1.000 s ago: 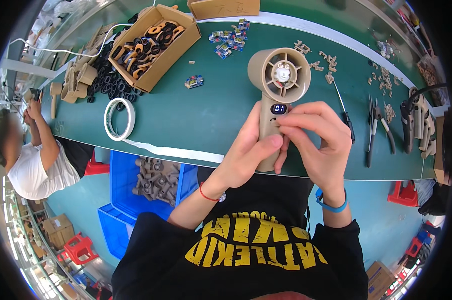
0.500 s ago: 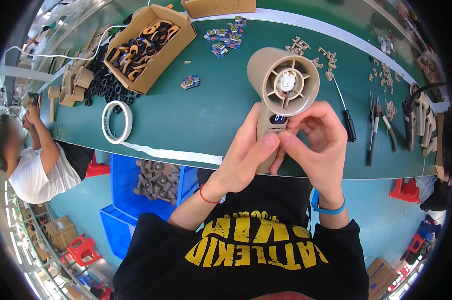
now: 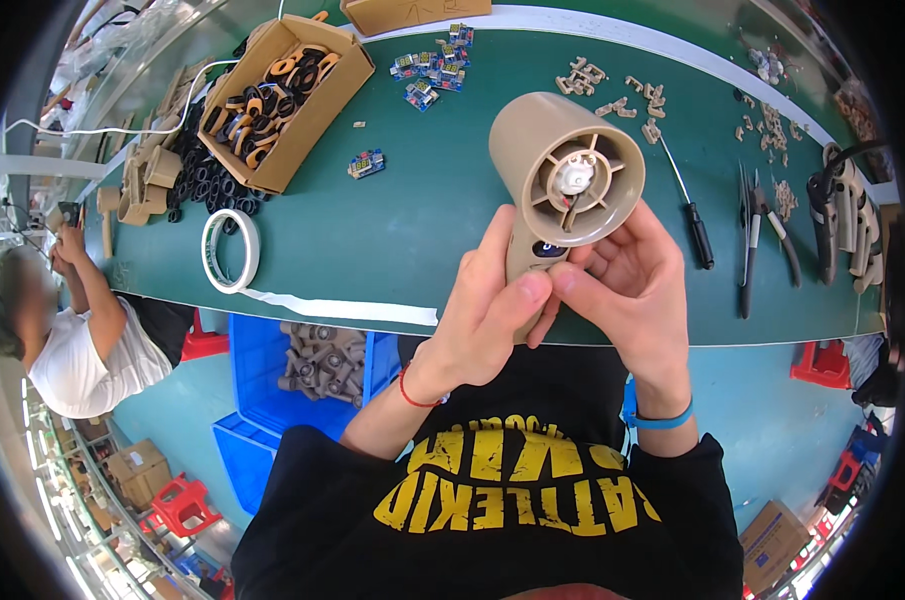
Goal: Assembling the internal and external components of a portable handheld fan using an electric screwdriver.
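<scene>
Holding the fan above the near edge of the desk, our left grip wraps its handle; our right grip touches there, whether pinching it we can't make out. Tape lies on the desk's left.

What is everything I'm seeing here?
Workbench: one, green, across view
Handheld fan: one, beige, centre
Circuit boards: several, blue, upper middle
Carton: one, brown, upper left
Rings: many, black and orange, upper left
Tape roll: one, white, left
Screwdriver: one, black-handled, right
Pliers: one, dark-handled, right
Small plastic parts: many, beige, upper right
Bins: two, blue, below bench
Fan housings: many, greyish, in bin
Stools: several, red, both sides
Co-worker: one, white-shirted, left
Left hand, right hand: two, bare, on fan
</scene>
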Demonstrator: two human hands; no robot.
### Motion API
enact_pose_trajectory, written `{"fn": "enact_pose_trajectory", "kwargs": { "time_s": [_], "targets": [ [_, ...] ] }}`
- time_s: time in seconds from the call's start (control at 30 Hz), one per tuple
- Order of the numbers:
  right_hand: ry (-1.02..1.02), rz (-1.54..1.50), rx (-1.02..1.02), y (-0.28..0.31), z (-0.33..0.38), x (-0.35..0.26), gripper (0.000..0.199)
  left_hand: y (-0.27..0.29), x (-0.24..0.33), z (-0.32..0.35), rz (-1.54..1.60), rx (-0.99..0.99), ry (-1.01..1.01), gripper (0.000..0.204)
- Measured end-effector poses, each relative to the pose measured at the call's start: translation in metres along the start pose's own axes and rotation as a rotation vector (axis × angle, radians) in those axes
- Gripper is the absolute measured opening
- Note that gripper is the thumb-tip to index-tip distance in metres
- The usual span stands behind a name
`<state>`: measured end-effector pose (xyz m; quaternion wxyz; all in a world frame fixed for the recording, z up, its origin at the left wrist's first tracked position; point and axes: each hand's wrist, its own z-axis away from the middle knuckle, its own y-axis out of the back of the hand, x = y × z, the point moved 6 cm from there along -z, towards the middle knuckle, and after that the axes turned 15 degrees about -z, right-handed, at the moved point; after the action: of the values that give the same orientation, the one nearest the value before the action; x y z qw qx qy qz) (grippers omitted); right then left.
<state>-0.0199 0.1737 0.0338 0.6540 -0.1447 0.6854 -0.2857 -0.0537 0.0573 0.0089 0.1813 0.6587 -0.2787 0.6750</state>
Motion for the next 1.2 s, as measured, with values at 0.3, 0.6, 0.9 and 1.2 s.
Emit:
{"fn": "enact_pose_trajectory", "kwargs": {
  "time_s": [0.3, 0.6, 0.9, 1.2],
  "targets": [
    [-0.054, -0.064, -0.002, -0.002, 0.001, 0.003, 0.040, 0.000, 0.005, -0.001, -0.032, 0.042, 0.007, 0.055],
    [-0.006, -0.044, -0.018, 0.000, -0.001, 0.002, 0.035, -0.002, 0.003, -0.003, 0.047, -0.038, 0.008, 0.049],
    [-0.066, -0.049, 0.017, 0.001, 0.000, 0.011, 0.039, -0.001, 0.000, -0.003, 0.067, -0.092, 0.062, 0.059],
    [-0.040, -0.077, 0.001, -0.002, 0.000, 0.014, 0.041, 0.001, 0.002, -0.005, 0.054, 0.049, 0.127, 0.056]
  ]
}}
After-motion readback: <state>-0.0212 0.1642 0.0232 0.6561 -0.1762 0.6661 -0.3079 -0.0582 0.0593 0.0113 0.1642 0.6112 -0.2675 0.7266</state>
